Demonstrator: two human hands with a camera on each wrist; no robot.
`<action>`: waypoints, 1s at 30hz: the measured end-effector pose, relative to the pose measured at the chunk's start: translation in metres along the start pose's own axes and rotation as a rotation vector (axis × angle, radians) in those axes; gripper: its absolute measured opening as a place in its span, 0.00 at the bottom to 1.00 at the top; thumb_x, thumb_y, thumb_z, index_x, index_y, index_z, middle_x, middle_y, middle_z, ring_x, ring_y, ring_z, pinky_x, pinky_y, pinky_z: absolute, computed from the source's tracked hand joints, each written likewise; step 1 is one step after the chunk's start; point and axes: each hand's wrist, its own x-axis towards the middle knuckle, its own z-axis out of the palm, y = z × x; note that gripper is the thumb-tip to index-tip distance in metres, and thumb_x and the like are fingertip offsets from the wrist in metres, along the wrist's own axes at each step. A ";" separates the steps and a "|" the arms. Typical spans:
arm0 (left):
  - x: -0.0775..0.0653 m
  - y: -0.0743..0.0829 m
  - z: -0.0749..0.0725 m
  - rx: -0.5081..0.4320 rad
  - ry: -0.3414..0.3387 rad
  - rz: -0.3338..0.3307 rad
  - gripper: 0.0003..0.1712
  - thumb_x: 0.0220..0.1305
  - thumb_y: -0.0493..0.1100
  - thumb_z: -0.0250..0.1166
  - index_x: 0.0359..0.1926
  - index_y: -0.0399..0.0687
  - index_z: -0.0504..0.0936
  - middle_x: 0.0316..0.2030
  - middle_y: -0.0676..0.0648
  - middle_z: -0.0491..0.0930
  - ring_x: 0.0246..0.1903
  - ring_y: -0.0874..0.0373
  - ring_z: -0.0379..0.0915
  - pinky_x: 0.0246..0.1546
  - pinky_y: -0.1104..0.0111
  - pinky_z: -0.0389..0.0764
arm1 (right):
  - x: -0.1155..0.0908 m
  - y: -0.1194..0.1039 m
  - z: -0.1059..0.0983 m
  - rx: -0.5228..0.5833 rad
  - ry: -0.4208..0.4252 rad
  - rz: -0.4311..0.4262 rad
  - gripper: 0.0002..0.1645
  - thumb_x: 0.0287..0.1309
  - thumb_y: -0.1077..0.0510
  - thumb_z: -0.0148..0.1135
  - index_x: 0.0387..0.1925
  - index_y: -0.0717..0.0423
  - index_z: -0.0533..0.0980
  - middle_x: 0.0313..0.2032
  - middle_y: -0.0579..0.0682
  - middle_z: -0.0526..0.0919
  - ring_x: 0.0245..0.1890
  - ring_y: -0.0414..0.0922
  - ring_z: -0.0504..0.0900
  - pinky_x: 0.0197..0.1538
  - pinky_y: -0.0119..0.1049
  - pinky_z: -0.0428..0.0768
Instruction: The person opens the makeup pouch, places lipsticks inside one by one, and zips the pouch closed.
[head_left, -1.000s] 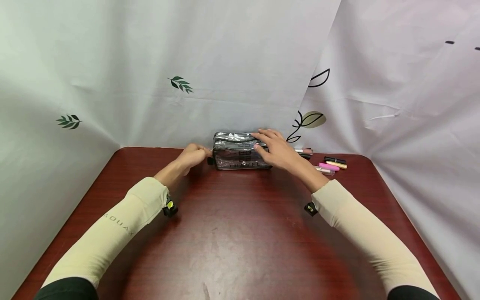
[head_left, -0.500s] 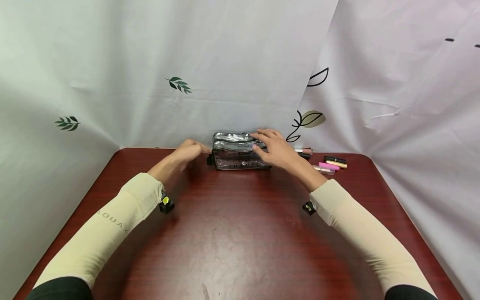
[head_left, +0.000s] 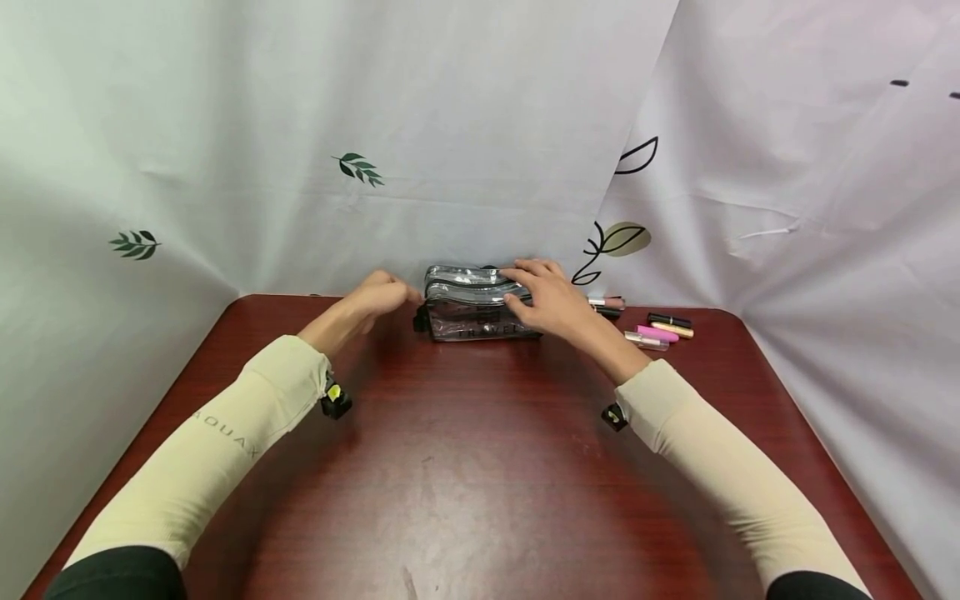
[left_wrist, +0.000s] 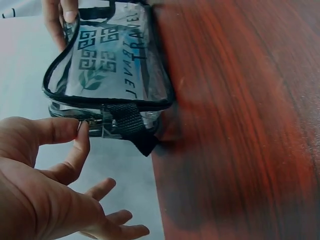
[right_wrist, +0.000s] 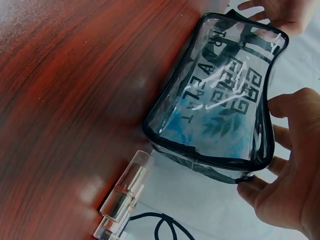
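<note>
A clear plastic toiletry bag [head_left: 483, 321] with black piping and the word TRAVEL stands upright against the back cloth. At its left end, my left hand [head_left: 378, 298] pinches a small metal zipper pull [left_wrist: 90, 121] between thumb and index finger, the other fingers spread apart. A black webbing tab [left_wrist: 131, 125] sits just beside the pull. My right hand [head_left: 551, 296] holds the bag's top at the right end, thumb on the near edge and fingers over the far side. The bag's top edge dips inward in the right wrist view.
To the right of the bag lie several cosmetic tubes: a pink tube [head_left: 657, 333], a black tube [head_left: 670, 320], a gold tube [head_left: 673, 330] and a clear tube [right_wrist: 127, 185]. White cloth [head_left: 450, 125] rises behind the dark red table [head_left: 480, 467].
My left hand has shifted a little left from the bag's end. My right hand stays on the bag, which has barely moved.
</note>
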 end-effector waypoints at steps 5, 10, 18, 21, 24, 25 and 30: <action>-0.005 0.007 -0.004 0.015 -0.002 -0.010 0.23 0.70 0.47 0.61 0.58 0.37 0.85 0.77 0.40 0.65 0.80 0.39 0.52 0.77 0.39 0.56 | 0.000 -0.002 0.002 -0.013 -0.001 0.010 0.32 0.76 0.41 0.50 0.77 0.42 0.67 0.79 0.55 0.63 0.78 0.60 0.60 0.77 0.61 0.63; -0.005 0.010 -0.007 0.023 0.000 -0.024 0.26 0.67 0.47 0.63 0.59 0.33 0.82 0.78 0.38 0.62 0.79 0.37 0.52 0.77 0.38 0.57 | 0.000 -0.004 0.003 -0.008 -0.001 0.027 0.32 0.75 0.42 0.51 0.77 0.41 0.67 0.79 0.55 0.63 0.78 0.60 0.59 0.75 0.64 0.64; -0.010 0.025 -0.010 0.041 0.038 0.004 0.27 0.66 0.49 0.64 0.60 0.35 0.83 0.78 0.39 0.62 0.79 0.37 0.53 0.76 0.40 0.61 | 0.000 -0.007 0.001 -0.010 -0.004 0.025 0.33 0.76 0.42 0.52 0.77 0.42 0.67 0.79 0.55 0.63 0.78 0.60 0.58 0.77 0.63 0.62; -0.012 0.031 -0.010 0.063 0.054 0.024 0.23 0.66 0.48 0.64 0.53 0.35 0.83 0.76 0.38 0.65 0.78 0.38 0.56 0.74 0.39 0.65 | 0.000 -0.007 0.002 0.019 -0.005 0.019 0.32 0.76 0.44 0.52 0.77 0.45 0.67 0.78 0.57 0.63 0.78 0.61 0.58 0.77 0.63 0.60; -0.014 0.035 -0.008 0.082 0.073 0.039 0.12 0.64 0.46 0.64 0.36 0.40 0.77 0.73 0.38 0.68 0.75 0.39 0.61 0.72 0.41 0.68 | 0.001 -0.006 0.003 0.061 -0.003 0.010 0.32 0.75 0.46 0.53 0.76 0.48 0.68 0.78 0.59 0.63 0.78 0.63 0.57 0.78 0.63 0.58; -0.014 0.036 -0.007 0.086 0.080 0.039 0.12 0.64 0.46 0.64 0.30 0.44 0.72 0.71 0.38 0.70 0.73 0.40 0.63 0.72 0.42 0.69 | 0.001 -0.006 0.004 0.074 -0.003 0.006 0.32 0.76 0.47 0.53 0.76 0.49 0.68 0.78 0.60 0.63 0.78 0.63 0.56 0.78 0.64 0.58; -0.014 0.043 -0.005 0.087 0.108 0.046 0.25 0.63 0.45 0.63 0.21 0.55 0.54 0.52 0.43 0.72 0.56 0.47 0.69 0.62 0.53 0.74 | 0.001 -0.004 0.007 0.118 0.009 0.003 0.32 0.76 0.47 0.53 0.76 0.50 0.68 0.77 0.61 0.63 0.79 0.63 0.54 0.78 0.64 0.56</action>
